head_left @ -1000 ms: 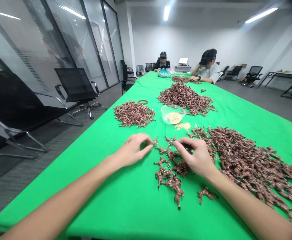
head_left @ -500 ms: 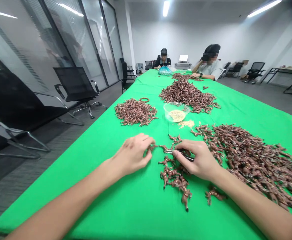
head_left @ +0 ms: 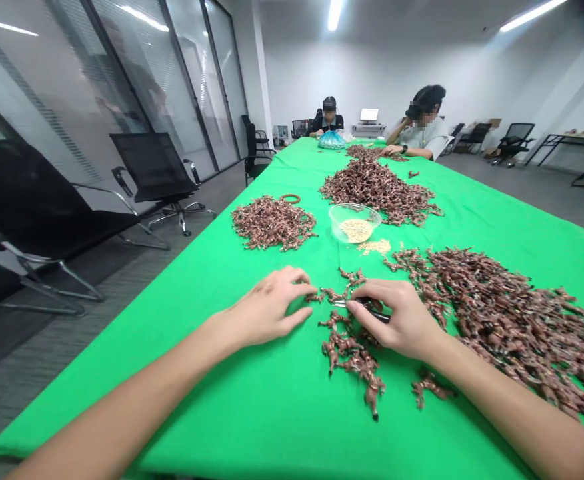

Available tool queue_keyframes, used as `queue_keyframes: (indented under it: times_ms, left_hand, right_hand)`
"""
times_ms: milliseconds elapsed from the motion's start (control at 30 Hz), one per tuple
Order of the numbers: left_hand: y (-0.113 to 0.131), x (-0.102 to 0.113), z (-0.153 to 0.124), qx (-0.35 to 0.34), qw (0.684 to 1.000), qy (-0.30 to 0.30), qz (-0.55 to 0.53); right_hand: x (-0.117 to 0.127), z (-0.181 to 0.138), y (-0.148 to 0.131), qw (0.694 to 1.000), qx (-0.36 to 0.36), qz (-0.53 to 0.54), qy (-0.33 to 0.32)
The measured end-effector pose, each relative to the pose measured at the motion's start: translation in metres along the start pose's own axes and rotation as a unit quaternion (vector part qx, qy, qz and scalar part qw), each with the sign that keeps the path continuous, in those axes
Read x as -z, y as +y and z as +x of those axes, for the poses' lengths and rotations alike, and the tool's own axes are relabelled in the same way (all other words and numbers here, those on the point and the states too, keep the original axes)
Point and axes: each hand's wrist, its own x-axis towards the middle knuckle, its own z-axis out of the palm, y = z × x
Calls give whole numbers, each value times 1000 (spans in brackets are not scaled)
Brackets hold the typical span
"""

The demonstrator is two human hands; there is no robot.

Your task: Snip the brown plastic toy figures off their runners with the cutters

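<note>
My left hand [head_left: 275, 305] rests just above the green cloth, its thumb and fingers apart. A small brown horse figurine [head_left: 315, 297] lies at its fingertips; whether they touch it I cannot tell. My right hand [head_left: 398, 312] grips a pair of tweezers [head_left: 381, 316] with a dark body and silver tips, which point left and stand slightly apart. Beside the tips lies another brown figurine [head_left: 334, 294]. Several loose figurines [head_left: 345, 343] are scattered below and left of my right hand, and a single figurine [head_left: 429, 387] lies near my right forearm.
A large figurine pile [head_left: 517, 320] spreads on the right, with a smaller pile [head_left: 272, 223] at left and another [head_left: 377, 190] farther back. A clear bowl [head_left: 339, 230] holds beige bits; more bits [head_left: 376, 247] lie beside it. Two people sit at the far end of the table.
My left thumb and fingers have spread apart, and the figurine that was between them now shows at the fingertips. The tweezers' tips look more parted.
</note>
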Motion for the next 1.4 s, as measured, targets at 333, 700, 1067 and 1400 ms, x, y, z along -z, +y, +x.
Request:
queue_keyframes:
  times_ms: [333,700,1067,1400]
  left_hand:
    - [8,-1,9,80,969,43,-232]
    - [27,-10,12,90,834,69,-540]
    - [33,-10,9,125,803,47,-581]
    - [35,-11,9,125,801,52,-583]
  right_hand:
    - [0,0,-1,1000,0,2,20]
    - [1,-2,-11,998,8,19,66]
    - [1,-2,-16,997,16,27,77]
    - [1,-3,-17,997,16,24,78]
